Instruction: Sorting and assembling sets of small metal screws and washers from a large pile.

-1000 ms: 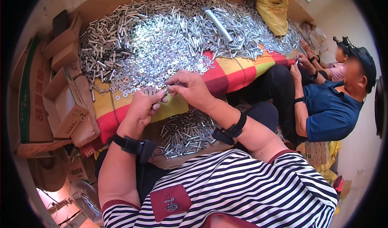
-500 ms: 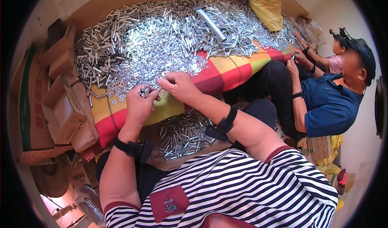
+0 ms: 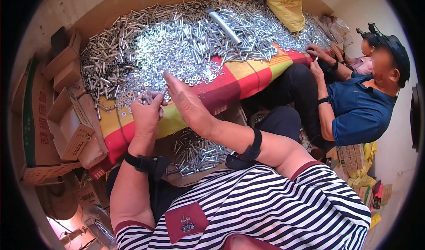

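a wide heap of silvery metal bolts, sleeves and washers (image 3: 177, 42) spreads over most of the work surface, washers thickest toward its near edge. under it and out along the front runs a checked cloth (image 3: 252, 73) of red, yellow and maroon. at the right sits a co-worker (image 3: 361, 108) in a dark cap and blue shirt, hands raised beside the cloth. a tall brown carton (image 3: 44, 130) stands at the far left, with a smaller open carton (image 3: 66, 128) beside it. below the cloth's edge, between the forearms, lies a lower pile of bolts (image 3: 199, 155). a yellow sack (image 3: 285, 6) rests at the heap's back right. the right hand (image 3: 188, 104) is held open, fingers straight and together, its edge upward, just beside the left; its thumb is hidden, and i cannot tell whether its palm touches anything. the left hand (image 3: 148, 110) is curled closed around a few short metal pieces (image 3: 145, 97), ends showing above the fist, over the cloth's front edge near the washers. a metal tube (image 3: 225, 27) lies slanting across the heap.
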The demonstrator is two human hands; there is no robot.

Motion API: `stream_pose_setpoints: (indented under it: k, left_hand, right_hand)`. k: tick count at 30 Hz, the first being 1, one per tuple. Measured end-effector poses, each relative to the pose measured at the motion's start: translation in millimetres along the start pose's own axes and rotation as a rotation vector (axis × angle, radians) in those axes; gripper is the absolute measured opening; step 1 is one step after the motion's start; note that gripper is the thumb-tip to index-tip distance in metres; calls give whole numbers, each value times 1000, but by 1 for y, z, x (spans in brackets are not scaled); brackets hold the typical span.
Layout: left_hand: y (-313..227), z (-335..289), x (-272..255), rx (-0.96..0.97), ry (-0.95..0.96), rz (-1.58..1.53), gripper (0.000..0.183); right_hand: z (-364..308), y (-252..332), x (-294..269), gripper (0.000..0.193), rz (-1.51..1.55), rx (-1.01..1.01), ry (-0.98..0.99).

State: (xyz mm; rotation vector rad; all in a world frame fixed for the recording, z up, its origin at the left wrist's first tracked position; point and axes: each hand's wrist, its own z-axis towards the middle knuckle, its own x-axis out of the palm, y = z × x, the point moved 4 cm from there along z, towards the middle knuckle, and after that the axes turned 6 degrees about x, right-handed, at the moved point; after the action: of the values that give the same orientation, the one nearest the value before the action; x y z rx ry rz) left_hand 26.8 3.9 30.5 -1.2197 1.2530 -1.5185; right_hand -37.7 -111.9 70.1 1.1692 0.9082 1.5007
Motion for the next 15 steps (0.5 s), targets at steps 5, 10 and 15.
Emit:
stream_pose_setpoints:
  k: [5, 10, 15]
  left_hand:
    - [-9, -3, -2, -39, 93, -23, 4]
    - [-11, -8, 2, -51, 202, 32, 7]
    - [-1, -8, 1, -280, 234, -114, 6]
  right_hand:
    - [19, 15, -37, 24, -743, -24, -132]
    - [20, -1, -47, 13, -421, 263, 4]
    - [14, -4, -44, 12, -485, -1, -1]
